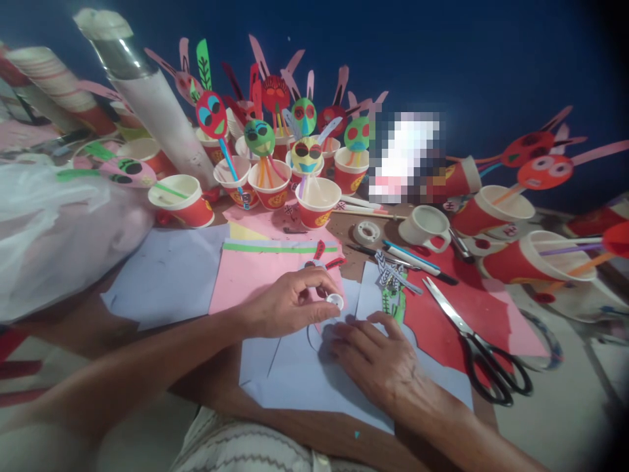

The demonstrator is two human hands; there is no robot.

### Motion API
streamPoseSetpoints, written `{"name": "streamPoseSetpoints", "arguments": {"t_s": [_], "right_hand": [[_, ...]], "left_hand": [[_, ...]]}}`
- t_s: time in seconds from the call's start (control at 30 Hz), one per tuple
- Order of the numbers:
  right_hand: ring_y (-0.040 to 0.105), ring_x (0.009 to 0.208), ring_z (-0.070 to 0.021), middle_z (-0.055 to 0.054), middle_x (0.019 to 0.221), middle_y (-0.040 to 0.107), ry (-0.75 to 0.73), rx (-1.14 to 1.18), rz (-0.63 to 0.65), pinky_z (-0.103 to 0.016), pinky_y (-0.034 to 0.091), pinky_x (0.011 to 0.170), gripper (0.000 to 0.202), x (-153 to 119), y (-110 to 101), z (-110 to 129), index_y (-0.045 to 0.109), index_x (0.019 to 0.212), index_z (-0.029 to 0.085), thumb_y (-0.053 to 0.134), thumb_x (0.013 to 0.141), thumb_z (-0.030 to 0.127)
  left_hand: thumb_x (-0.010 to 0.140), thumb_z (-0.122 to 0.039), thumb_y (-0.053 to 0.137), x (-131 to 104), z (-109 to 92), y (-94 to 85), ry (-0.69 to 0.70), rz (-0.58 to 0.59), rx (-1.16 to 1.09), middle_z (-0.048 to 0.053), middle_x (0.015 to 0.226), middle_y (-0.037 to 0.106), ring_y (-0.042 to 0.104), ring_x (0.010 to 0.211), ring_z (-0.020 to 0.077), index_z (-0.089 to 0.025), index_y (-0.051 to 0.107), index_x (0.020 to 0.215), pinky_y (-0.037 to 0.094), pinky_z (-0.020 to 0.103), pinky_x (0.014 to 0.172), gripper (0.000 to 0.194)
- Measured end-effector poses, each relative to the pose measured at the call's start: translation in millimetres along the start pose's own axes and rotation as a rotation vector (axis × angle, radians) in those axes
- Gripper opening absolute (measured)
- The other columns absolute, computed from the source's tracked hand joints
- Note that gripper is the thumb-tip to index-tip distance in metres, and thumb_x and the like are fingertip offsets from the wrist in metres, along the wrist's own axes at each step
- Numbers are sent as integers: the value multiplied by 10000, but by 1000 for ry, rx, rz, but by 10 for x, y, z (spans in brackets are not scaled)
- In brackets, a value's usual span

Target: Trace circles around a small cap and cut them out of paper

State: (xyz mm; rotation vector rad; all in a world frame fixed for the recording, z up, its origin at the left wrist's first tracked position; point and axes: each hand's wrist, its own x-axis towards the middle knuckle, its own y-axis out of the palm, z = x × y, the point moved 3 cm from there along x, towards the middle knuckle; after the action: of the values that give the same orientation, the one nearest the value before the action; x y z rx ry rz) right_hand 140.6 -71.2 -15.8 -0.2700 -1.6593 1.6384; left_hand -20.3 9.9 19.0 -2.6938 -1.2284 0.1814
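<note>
Left hand (287,305): grip closed on a small white cap (335,302), pinched between thumb and fingers. Cap is raised over the blue paper (314,387), near the middle of the worktop (226,387). A pinch by the edge seems chosen because the piece is too small for a whole-hand hold; it also leaves the round face uncovered.

Right hand (376,354): grip released, nothing visible in it. Palm down on the blue paper, fingers lightly bent and spread toward the cap. Likely reason: its weight keeps the loose sheet flat and from sliding. Undersides of the fingertips hidden. A curved line shows on the paper between the hands.

Scissors (469,333) lie on red paper (437,321), right of the right hand, loops toward the person, tips pointing away; judged easy to pick up that way. Pens (417,259) and a tape roll (367,231) sit beyond the hands, near a mug (425,226), apparently to leave the near side free for paper.

Paper faces on sticks stand in paper cups (318,203) at the back. The cups presumably serve as stands, holding the faces (259,136) upright and off the worktop.
</note>
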Motion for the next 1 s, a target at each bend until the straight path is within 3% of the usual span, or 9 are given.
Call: {"name": "streamPoseSetpoints", "arguments": {"t_s": [0.13,0.37,0.6,0.73,0.87,1.0], "right_hand": [[569,1035,-226,-53,1171,651,13,15,56,-472,297,963,191,-64,-16,31,628,1003,193,556,838,131],[557,1052,-234,-25,1185,648,35,45,73,-494,249,1013,223,-229,-12,152,632,1028,219,571,828,142],[561,1042,-206,8,1184,649,62,124,30,-469,255,1013,183,-225,-74,135,635,994,221,574,836,154],[590,975,-181,17,1088,690,101,113,-20,-447,279,988,129,-210,-180,36,645,937,231,567,848,179],[615,831,-171,-17,908,714,190,79,-80,-387,359,856,159,-169,-284,-105,664,889,218,533,855,136],[582,729,-173,-26,810,680,229,7,-45,-375,355,784,190,-107,-242,-180,678,886,224,530,840,113]], "left_hand": [[817,-285,586,-2,5,4,4,-1,2,29,907,562,504,797,122,-171,580,887,389,233,639,134],[809,-289,596,7,11,9,2,3,-37,22,898,540,486,746,105,-165,583,881,405,230,635,144],[808,-282,597,-1,12,8,9,-10,-16,30,903,553,493,788,116,-162,587,879,391,225,642,140],[808,-294,595,-4,19,6,2,-8,-10,38,911,552,497,794,122,-164,586,880,388,226,640,149],[812,-311,592,-4,34,7,2,7,-19,35,920,531,486,775,116,-170,586,885,389,227,639,159],[810,-309,593,-6,42,7,-7,5,-14,33,910,521,476,758,114,-173,588,882,393,228,635,154]]}}
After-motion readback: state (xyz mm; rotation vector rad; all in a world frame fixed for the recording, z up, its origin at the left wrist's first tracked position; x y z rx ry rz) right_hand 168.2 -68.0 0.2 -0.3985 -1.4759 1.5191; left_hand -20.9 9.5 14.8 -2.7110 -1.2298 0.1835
